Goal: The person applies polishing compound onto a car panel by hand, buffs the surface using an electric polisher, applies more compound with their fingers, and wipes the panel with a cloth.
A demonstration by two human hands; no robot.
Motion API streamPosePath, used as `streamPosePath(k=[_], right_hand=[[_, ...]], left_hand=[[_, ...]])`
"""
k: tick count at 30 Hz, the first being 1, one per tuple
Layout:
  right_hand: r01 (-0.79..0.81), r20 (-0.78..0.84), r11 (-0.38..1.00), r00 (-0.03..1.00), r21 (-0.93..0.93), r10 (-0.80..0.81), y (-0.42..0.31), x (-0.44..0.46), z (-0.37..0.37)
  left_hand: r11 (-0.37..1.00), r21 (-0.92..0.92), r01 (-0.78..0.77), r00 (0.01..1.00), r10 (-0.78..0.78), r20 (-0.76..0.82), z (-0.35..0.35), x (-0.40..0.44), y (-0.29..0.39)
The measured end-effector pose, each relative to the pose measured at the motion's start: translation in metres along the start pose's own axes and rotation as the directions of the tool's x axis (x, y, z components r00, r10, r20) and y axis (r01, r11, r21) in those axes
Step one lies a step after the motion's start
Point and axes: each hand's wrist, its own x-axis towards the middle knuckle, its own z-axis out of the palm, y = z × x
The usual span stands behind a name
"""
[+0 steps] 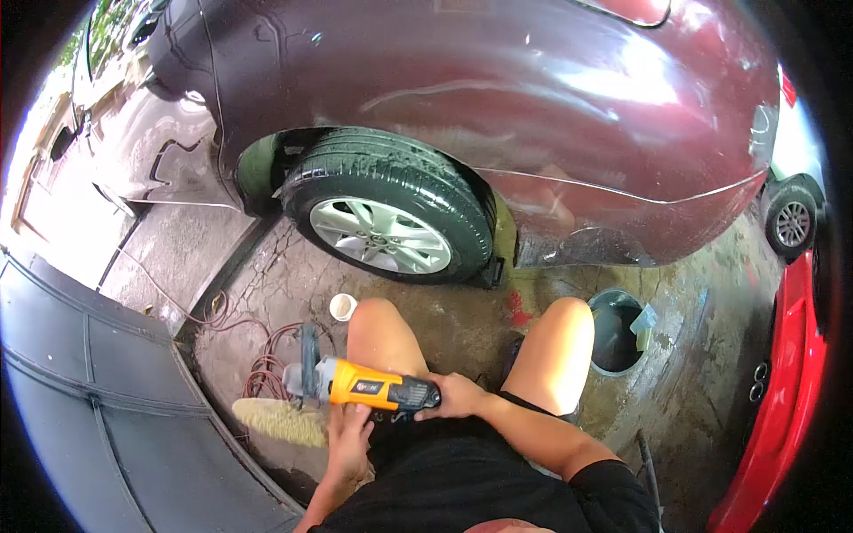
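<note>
A yellow and black polisher [362, 384] lies across my lap, its side handle [310, 354] pointing up at the head end. Its fluffy cream wool pad [277, 421] hangs on the left side. My right hand [458, 396] is closed around the black rear end of the tool. Against the underside of the yellow body, close to the pad, my left hand [348, 437] grips with the thumb and fingers partly hidden. In front of my knees stands a dark maroon car [444, 71] with a wet-looking tire [391, 173] and silver wheel [380, 235].
A small white cup [342, 307] sits by my left knee. Reddish cord or hose [267, 364] coils on the concrete. Right of my knee is a dark bucket [613, 333] of liquid with a cloth on its rim. A grey metal gate [80, 382] stands left, a red car [782, 373] right.
</note>
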Motion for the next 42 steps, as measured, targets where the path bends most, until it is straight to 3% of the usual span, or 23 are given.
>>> streamPosePath(k=[3, 5, 6, 7, 8, 10, 12, 14, 16, 18, 19, 21, 23, 25, 28, 30, 31, 32, 34, 37, 40, 42], right_hand=[[-0.009, 0.062, 0.996, 0.998, 0.091, 0.003, 0.000, 0.014, -0.012], [-0.043, 0.116, 0.992, 0.993, 0.121, 0.029, 0.002, 0.023, -0.012], [-0.060, 0.139, 0.989, 0.989, 0.135, 0.042, 0.003, 0.027, -0.013], [-0.070, 0.150, 0.985, 0.988, 0.158, 0.046, 0.006, 0.029, -0.013], [-0.079, 0.157, 0.980, 0.986, 0.183, 0.050, 0.010, 0.030, -0.010], [-0.140, 0.194, 0.970, 0.976, 0.199, 0.101, 0.013, 0.030, -0.007], [-0.141, 0.203, 0.976, 0.973, 0.165, 0.106, 0.010, 0.031, -0.008], [-0.132, 0.225, 0.977, 0.970, 0.166, 0.093, 0.008, 0.032, -0.012], [-0.159, 0.219, 0.982, 0.967, 0.104, 0.133, 0.001, 0.037, -0.024], [-0.176, 0.124, 0.981, 0.975, -0.083, 0.185, -0.006, 0.043, -0.035], [-0.145, 0.194, 0.988, 0.969, -0.052, 0.152, -0.011, 0.044, -0.044], [-0.088, 0.333, 0.996, 0.939, 0.005, 0.081, -0.018, 0.044, -0.064], [-0.266, 0.560, 0.957, 0.813, 0.113, 0.160, -0.042, 0.034, -0.073], [-0.372, 0.732, 0.926, 0.615, -0.056, 0.292, -0.042, 0.031, -0.062], [-0.138, 0.469, 0.967, 0.854, -0.214, 0.226, -0.006, 0.010, -0.017], [-0.079, 0.400, 0.949, 0.894, -0.306, 0.203, -0.016, 0.001, -0.031], [-0.055, 0.367, 0.934, 0.910, -0.354, 0.193, -0.028, -0.001, -0.042], [0.022, 0.312, 0.910, 0.943, -0.413, 0.119, -0.033, -0.002, -0.047], [0.083, 0.321, 0.931, 0.946, -0.357, 0.039, -0.023, -0.004, -0.040], [0.200, 0.292, 0.935, 0.950, -0.293, -0.112, 0.005, 0.002, -0.032], [0.276, 0.287, 0.910, 0.939, -0.309, -0.188, 0.017, 0.009, -0.022], [0.314, 0.292, 0.887, 0.931, -0.338, -0.218, 0.024, 0.016, -0.020]], left_hand=[[0.952, 0.217, -0.217, 0.939, 0.142, 0.315, -0.020, -0.009, 0.038], [0.782, 0.321, -0.534, 0.826, 0.402, 0.395, -0.032, -0.015, 0.074], [0.673, 0.378, -0.635, 0.767, 0.497, 0.406, -0.046, -0.010, 0.087], [0.317, 0.477, -0.820, 0.515, 0.773, 0.371, -0.061, 0.004, 0.093], [-0.085, 0.565, -0.821, 0.163, 0.913, 0.374, -0.076, 0.021, 0.099], [-0.073, 0.718, -0.692, 0.135, 0.964, 0.228, -0.096, 0.056, 0.121], [-0.167, 0.719, -0.674, 0.063, 0.958, 0.281, -0.084, 0.088, 0.151], [-0.004, 0.688, -0.726, 0.257, 0.926, 0.276, -0.093, 0.109, 0.154], [0.404, 0.597, -0.693, 0.640, 0.726, 0.252, -0.115, 0.128, 0.146], [0.212, 0.818, -0.535, 0.608, 0.769, 0.198, -0.104, 0.119, 0.142], [0.110, 0.896, -0.430, 0.580, 0.795, 0.181, -0.092, 0.108, 0.146], [0.154, 0.879, -0.451, 0.697, 0.676, 0.239, -0.066, 0.070, 0.170], [0.188, 0.872, -0.452, 0.778, 0.561, 0.282, -0.051, 0.048, 0.184], [0.192, 0.877, -0.441, 0.827, 0.466, 0.315, -0.045, 0.042, 0.185], [-0.087, 0.897, -0.433, 0.823, 0.369, 0.433, -0.050, 0.059, 0.137], [-0.002, 0.890, -0.455, 0.890, 0.022, 0.455, -0.050, 0.060, 0.136], [0.046, 0.888, -0.457, 0.875, -0.158, 0.458, -0.047, 0.059, 0.134], [0.045, 0.861, -0.507, 0.851, -0.134, 0.508, -0.044, 0.057, 0.131], [0.043, 0.796, -0.604, 0.792, -0.082, 0.605, -0.041, 0.051, 0.128], [0.130, 0.592, -0.795, 0.574, -0.152, 0.804, -0.039, 0.060, 0.150], [0.221, 0.402, -0.889, 0.330, -0.301, 0.895, -0.036, 0.088, 0.167], [0.267, 0.411, -0.872, 0.274, -0.430, 0.860, -0.034, 0.115, 0.166]])
